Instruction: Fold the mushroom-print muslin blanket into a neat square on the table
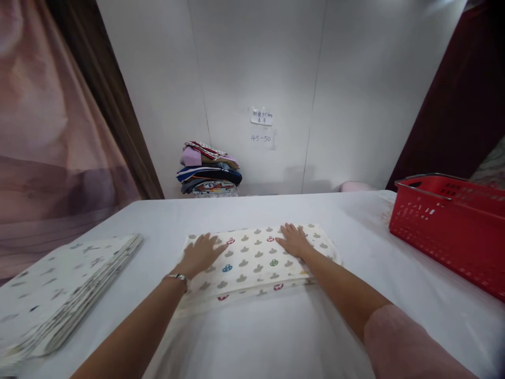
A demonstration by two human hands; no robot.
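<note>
A folded cream cloth (258, 258) printed with grey, red, blue and green mushroom shapes lies on the white table (252, 337) in front of me. My left hand (202, 255) rests on its left end, palm down with the fingers spread. Flat on the cloth's right part is my right hand (294, 241), its fingers also stretched out. Neither hand grips anything. Layers of the cloth show along its near edge.
At the left stands a pile of folded patterned cloths (67, 289). A red basket (450, 226) is at the right edge. Behind the table are stacked folded fabrics (209, 171) and a wall with paper notes (261, 117). A curtain (59, 131) hangs at the left.
</note>
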